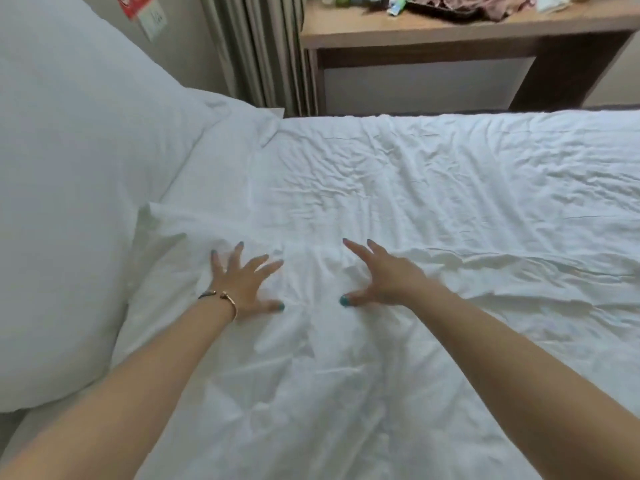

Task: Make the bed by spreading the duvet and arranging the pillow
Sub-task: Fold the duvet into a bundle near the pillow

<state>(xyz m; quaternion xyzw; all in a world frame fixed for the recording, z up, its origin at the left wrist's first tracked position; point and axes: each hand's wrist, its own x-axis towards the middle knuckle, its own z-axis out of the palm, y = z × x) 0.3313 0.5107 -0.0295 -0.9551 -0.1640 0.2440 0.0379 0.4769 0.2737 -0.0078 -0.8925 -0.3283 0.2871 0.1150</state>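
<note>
A white, wrinkled duvet [433, 209] lies spread over the bed and fills most of the view. A large white pillow [69, 174] stands at the left, at the head of the bed, beside the duvet's top edge. My left hand [242, 284], with a bracelet on its wrist, rests flat on the duvet with fingers spread, close to the pillow. My right hand [377, 275] rests on the duvet a little to the right, fingers spread and slightly arched, thumb tip touching the fabric. Neither hand holds anything.
A wooden desk [450, 32] stands beyond the bed's far side, with clothes and small items on top. Striped curtains [259, 53] hang to its left. A wall switch with a red sticker [145, 12] is above the pillow.
</note>
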